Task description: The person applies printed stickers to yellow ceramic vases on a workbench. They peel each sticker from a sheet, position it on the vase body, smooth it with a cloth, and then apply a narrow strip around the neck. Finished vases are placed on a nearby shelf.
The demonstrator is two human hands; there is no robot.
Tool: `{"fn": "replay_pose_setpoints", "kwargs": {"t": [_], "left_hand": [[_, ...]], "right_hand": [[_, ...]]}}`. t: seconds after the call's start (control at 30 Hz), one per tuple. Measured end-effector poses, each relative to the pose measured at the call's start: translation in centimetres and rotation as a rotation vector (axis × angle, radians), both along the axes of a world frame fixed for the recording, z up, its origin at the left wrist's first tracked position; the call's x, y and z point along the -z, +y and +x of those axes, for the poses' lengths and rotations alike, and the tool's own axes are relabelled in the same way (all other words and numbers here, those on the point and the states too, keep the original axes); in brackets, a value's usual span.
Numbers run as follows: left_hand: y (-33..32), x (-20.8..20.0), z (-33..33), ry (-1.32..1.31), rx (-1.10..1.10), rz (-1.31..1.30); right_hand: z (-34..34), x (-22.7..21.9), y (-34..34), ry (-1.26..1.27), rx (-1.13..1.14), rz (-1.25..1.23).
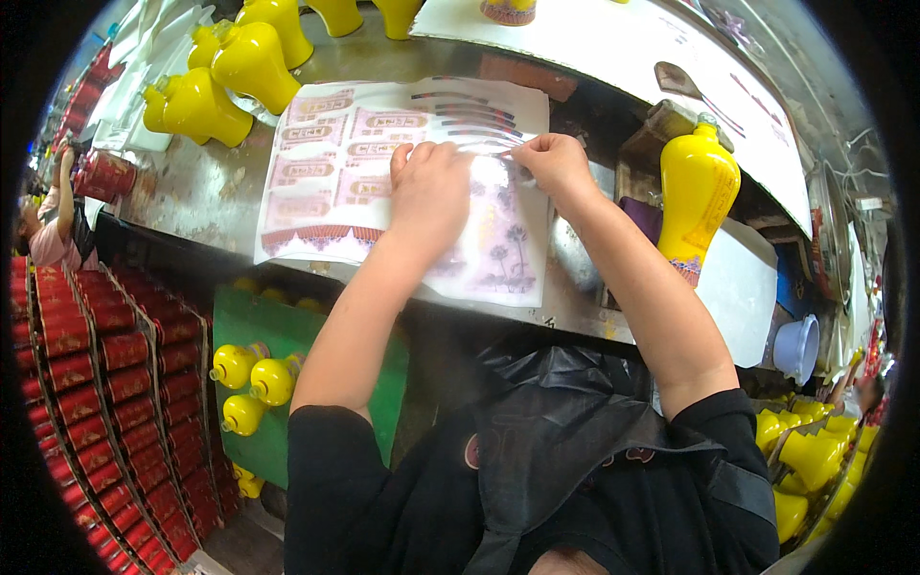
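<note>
A white sheet of printed decals (326, 172) lies on the metal worktop, with pink label panels, a roof-pattern border and purple trees. Dark curved decal strips (476, 113) run along its upper right part. My left hand (429, 192) rests on the middle of the sheet, slightly blurred, palm down, its fingers bent and the thumb apart. At the sheet's right side, my right hand (556, 165) is pinched at the end of a curved strip; the fingers partly hide that strip. Right of this arm, a yellow vase-shaped bottle (700, 187) stands with a patterned band at its base.
Several yellow bottles (251, 62) stand at the far left of the metal worktop (182, 192). A white board (604, 38) lies at the back. Stacked red boxes (96, 383) and a green board (249, 326) are lower left. A pale basin (795, 347) sits at right. Another person (59, 225) is far left.
</note>
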State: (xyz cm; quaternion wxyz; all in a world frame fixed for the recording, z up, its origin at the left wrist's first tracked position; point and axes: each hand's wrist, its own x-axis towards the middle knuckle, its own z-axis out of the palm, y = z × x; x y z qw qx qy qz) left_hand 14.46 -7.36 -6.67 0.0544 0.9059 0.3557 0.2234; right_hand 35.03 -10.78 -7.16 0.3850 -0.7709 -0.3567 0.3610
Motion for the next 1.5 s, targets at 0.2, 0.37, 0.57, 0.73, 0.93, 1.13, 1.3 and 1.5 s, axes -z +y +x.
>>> {"fn": "replay_pose_setpoints", "kwargs": {"t": [0.2,0.37,0.57,0.73,0.93,1.13,1.3,1.5], "left_hand": [[0.4,0.5,-0.1,0.119,-0.005,0.055],[0.2,0.5,-0.2,0.148,-0.002,0.065],[-0.1,0.3,-0.1,0.174,-0.015,0.048],[-1.6,-0.3,0.0,0.097,0.03,0.006],[-2.6,-0.4,0.0,0.137,0.048,-0.009],[-2.5,-1.0,-1.9,-0.041,-0.12,0.05],[-5.2,-1.8,-3.6,-0.118,-0.058,-0.035],[-10.9,-1.3,-1.6,0.07,0.05,-0.064]], "right_hand": [[0.4,-1.0,-0.6,-0.279,0.009,-0.081],[-0.5,-1.8,-2.3,-0.438,-0.133,0.065],[-1.5,-2.0,-2.8,-0.769,-0.327,-0.009],[-1.1,-1.8,-2.9,-0.767,-0.334,0.063],[-1.3,-3.2,-3.2,-0.751,-0.322,0.108],[-0.2,-9.5,-7.7,-0.64,-0.357,0.222],[1.9,-13.7,-13.8,-0.573,-0.365,0.27],[3.7,-14.9,-20.6,-0.549,-0.436,0.249]]}}
